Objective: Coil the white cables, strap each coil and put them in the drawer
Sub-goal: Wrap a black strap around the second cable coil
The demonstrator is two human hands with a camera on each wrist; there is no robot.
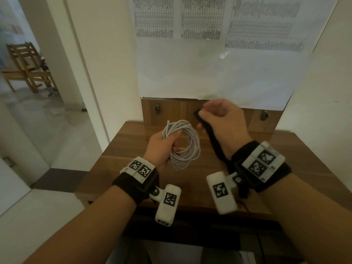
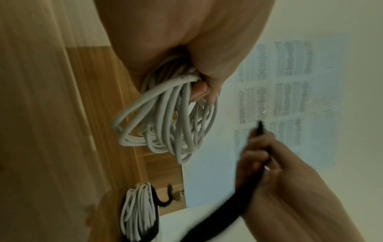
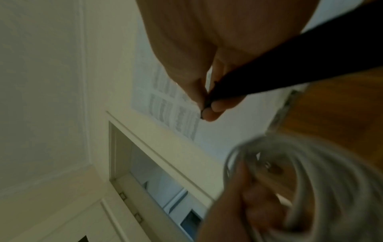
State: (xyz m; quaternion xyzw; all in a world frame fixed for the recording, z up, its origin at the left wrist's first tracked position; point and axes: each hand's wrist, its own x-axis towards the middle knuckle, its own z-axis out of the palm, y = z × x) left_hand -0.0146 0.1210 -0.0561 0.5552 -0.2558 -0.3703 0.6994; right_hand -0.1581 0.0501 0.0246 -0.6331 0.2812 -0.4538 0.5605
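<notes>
My left hand (image 1: pixel 167 143) grips one side of a coiled white cable (image 1: pixel 187 149) and holds it above the wooden table (image 1: pixel 122 164). In the left wrist view the coil (image 2: pixel 165 124) hangs from the curled fingers. My right hand (image 1: pixel 219 119) is raised to the right of the coil and pinches the end of a black strap (image 1: pixel 215 141) that trails down toward my wrist. The right wrist view shows thumb and fingertips (image 3: pixel 213 108) pinching the strap (image 3: pixel 290 72). A second white coil (image 2: pixel 138 212), bound with a black strap, lies on the table in the left wrist view.
The table stands against a wooden back panel (image 1: pixel 171 109) with metal hooks (image 1: pixel 157 108). Printed sheets (image 1: pixel 209 54) hang on the wall above. An open doorway on the left shows wooden chairs (image 1: pixel 28 65). A dark gap (image 1: pixel 190 225) lies below the table's front edge.
</notes>
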